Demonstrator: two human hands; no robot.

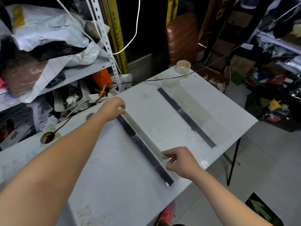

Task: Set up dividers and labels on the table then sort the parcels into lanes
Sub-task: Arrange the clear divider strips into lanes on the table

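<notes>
Two dark divider strips lie across the white table (114,168). The near divider (143,149) runs from the table's middle to its front right edge, and a clear strip of tape (141,132) stretches along its right side. My left hand (112,110) pinches the far end of that tape. My right hand (179,160) pinches its near end, just right of the divider. The far divider (185,116) lies parallel to it further right, with clear tape along it. A roll of clear tape (183,66) stands at the table's far corner.
A shelf (78,74) stacked with white and black parcel bags (48,30) stands to the left. A black cable (162,79) crosses the far table edge and enters a hole (47,137). A small white disc (181,81) lies near the roll. Cluttered bags fill the right.
</notes>
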